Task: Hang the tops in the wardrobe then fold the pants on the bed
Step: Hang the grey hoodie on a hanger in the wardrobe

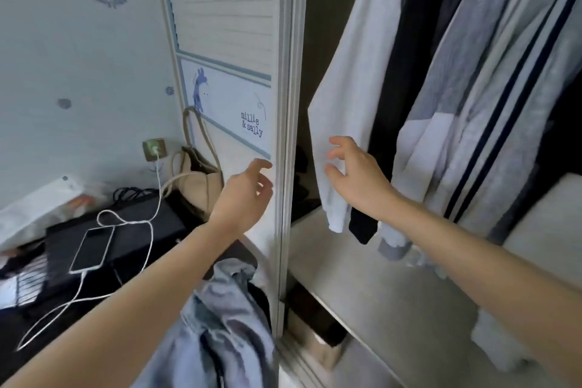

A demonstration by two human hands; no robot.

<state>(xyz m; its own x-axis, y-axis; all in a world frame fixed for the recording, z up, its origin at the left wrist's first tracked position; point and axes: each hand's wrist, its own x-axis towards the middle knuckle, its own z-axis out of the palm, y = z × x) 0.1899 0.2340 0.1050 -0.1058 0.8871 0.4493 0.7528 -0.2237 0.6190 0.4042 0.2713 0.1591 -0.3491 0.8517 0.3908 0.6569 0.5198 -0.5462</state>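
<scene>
Wardrobe (291,104), sliding door drawn left, interior open on the right; tops hanging inside: white long-sleeved top (352,79) at the left, black garment (406,57) behind it, grey-and-white striped tops (491,98) further right, all above a pale shelf (378,287)

Right hand (356,176): forearm stretched forward from lower right, fingers spread and loosely bent, in front of the white top's hanging sleeve; contact with the cloth cannot be told; holds nothing

Left hand (248,189): forearm raised from lower left, fingers relaxed and slightly curved, tips at the edge of the door frame; whether they touch it cannot be told; holds nothing

Hands apart, one either side of the door frame

Denim pants (220,324): crumpled heap low in centre, left of the door edge, under the left forearm

Beside: beige bag (195,179) against the door; phone (93,249) on a black case (126,230), white cable (151,198) running to a wall socket (155,148)
</scene>
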